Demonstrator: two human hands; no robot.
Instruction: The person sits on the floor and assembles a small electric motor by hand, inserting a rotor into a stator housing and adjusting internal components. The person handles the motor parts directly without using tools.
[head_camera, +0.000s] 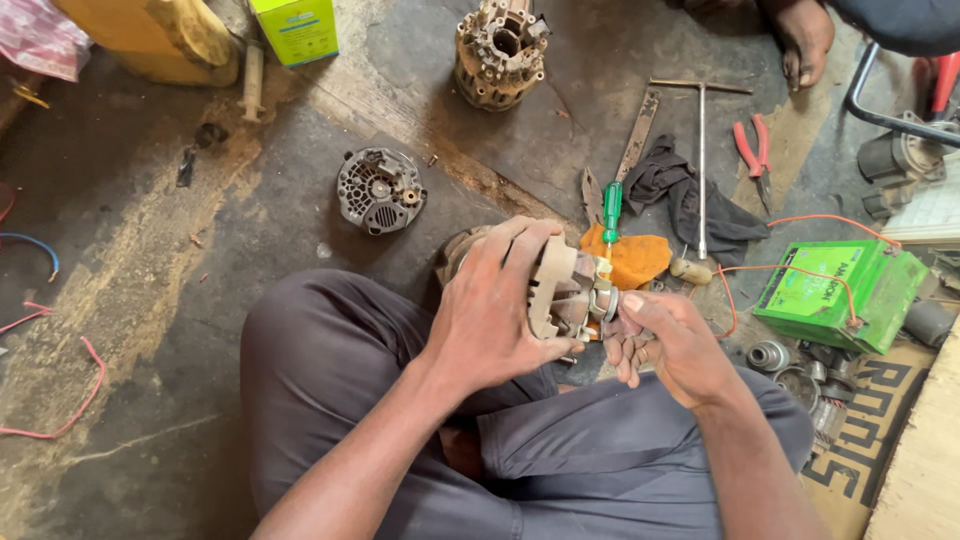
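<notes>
I sit cross-legged on a dirty workshop floor. My left hand (495, 305) wraps around a worn metal alternator rotor (562, 290), gripping its claw-pole body over my lap. My right hand (665, 340) pinches the small end of the rotor's shaft, thumb on top. Just beyond the rotor, a green-handled screwdriver (611, 210) lies against an orange cloth (632, 258).
An alternator housing (380, 190) and a stator core (500, 50) lie on the floor ahead. A T-handle wrench (702, 160), red pliers (755, 145), a dark rag (690, 195) and a green battery (838, 293) with orange wires sit to the right. Another person's foot (805, 35) is at top right.
</notes>
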